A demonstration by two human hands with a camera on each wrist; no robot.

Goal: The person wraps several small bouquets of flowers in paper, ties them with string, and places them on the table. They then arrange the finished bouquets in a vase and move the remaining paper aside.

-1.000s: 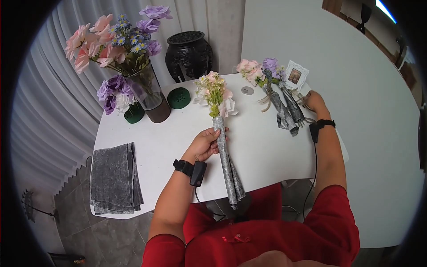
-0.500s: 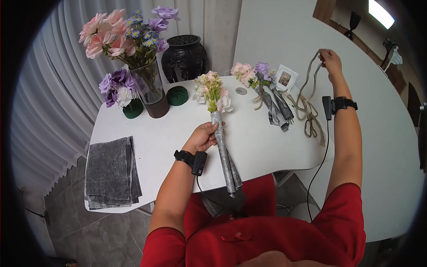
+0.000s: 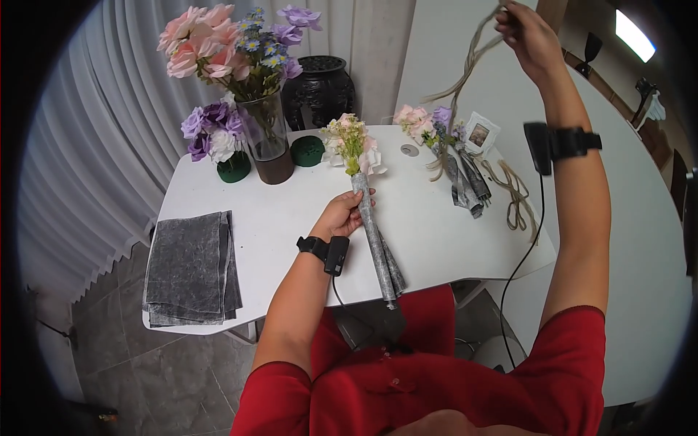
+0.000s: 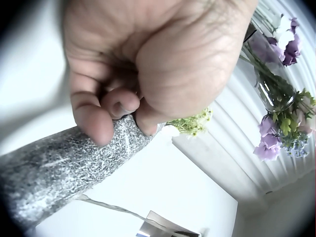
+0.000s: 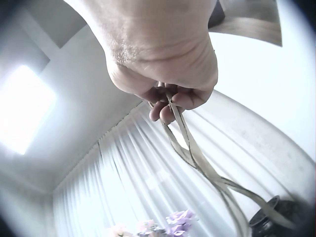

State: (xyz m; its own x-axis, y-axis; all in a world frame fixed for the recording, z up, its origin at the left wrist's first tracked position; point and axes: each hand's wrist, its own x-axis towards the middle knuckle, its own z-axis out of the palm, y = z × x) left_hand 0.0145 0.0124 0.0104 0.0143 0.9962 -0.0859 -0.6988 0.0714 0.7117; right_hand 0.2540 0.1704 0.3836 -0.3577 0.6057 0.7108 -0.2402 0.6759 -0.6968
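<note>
In the head view my left hand (image 3: 344, 213) grips a small bouquet (image 3: 350, 145) of pale pink, white and green flowers by its stem, rolled in grey mottled paper (image 3: 376, 243). The left wrist view has the fingers curled against this paper roll (image 4: 74, 165), flowers beyond them. High at the upper right, my right hand (image 3: 532, 40) pinches a beige ribbon (image 3: 469, 73), whose strands trail down to the left. From the right wrist view, two strands of ribbon (image 5: 197, 158) hang out of the curled fingers. More ribbon (image 3: 518, 200) lies looped on the white table (image 3: 305, 272).
Wrapped bouquets (image 3: 465, 182) lie at the table's right, beside a white picture frame (image 3: 480, 134). A tall glass vase (image 3: 263, 127) of flowers, purple flowers (image 3: 211, 129) in green foam and a green foam disc (image 3: 307, 151) stand at the back. Grey paper sheets (image 3: 190, 265) lie at the left.
My right hand has risen from beside the wrapped bouquets, drawing ribbon up and away from the table. The left hand keeps holding the bouquet in about the same place.
</note>
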